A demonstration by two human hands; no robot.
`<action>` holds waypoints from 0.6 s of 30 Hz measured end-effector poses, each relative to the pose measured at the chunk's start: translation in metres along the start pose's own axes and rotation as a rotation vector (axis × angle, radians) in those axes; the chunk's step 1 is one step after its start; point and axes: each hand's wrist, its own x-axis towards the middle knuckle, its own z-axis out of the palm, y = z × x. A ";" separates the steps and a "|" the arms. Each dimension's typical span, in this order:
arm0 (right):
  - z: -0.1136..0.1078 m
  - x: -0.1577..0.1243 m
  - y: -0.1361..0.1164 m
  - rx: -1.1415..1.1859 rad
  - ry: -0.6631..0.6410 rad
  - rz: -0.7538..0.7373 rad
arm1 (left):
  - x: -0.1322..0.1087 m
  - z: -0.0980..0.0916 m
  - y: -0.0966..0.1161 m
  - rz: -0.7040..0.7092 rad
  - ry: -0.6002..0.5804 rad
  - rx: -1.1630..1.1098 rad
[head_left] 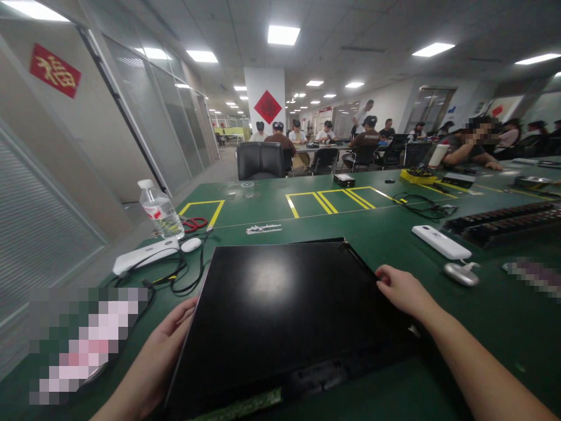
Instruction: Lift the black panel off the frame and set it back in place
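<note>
A black LCD panel [280,310] lies in front of me, its glossy face up and reflecting a ceiling light. Along its near edge runs a strip of green circuit board [245,406]. My left hand [162,345] grips the panel's left edge, the fingertips hidden behind and under it. At the right side, my right hand [401,289] is closed in a pinch at the dark edge, thumb and forefinger together. A thin black frame edge [357,257] shows beyond the panel's far right corner.
On the green table [245,213] at left are a water bottle [160,210], red-handled scissors [195,224], black cables [193,283] and a white power strip [146,255]. White and silver devices [442,242] and dark racks [504,222] sit at right. Several people work farther back.
</note>
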 end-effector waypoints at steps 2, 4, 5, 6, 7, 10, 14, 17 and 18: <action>0.000 0.000 0.000 0.002 0.001 -0.007 | -0.002 0.001 0.003 0.021 0.016 0.012; 0.000 0.000 0.000 -0.003 0.004 -0.013 | -0.002 0.001 0.004 0.018 0.021 0.016; 0.000 0.000 0.000 -0.006 0.005 -0.015 | -0.002 0.001 0.005 0.010 0.024 0.017; 0.000 0.000 0.000 -0.010 0.006 -0.016 | -0.002 0.001 0.006 0.000 0.032 0.017; 0.001 0.001 0.000 -0.013 0.008 -0.016 | -0.002 0.002 0.006 -0.008 0.040 0.016; 0.002 0.001 0.001 -0.014 0.012 -0.017 | -0.004 0.004 0.009 -0.019 0.049 0.016; 0.003 0.001 0.002 0.000 0.012 -0.016 | -0.009 0.008 0.012 -0.014 0.027 0.016; 0.003 0.002 0.002 0.001 0.008 -0.016 | -0.007 0.006 0.010 -0.004 0.025 0.021; 0.003 0.002 0.003 0.001 0.008 -0.018 | -0.005 0.003 0.008 0.006 0.021 0.029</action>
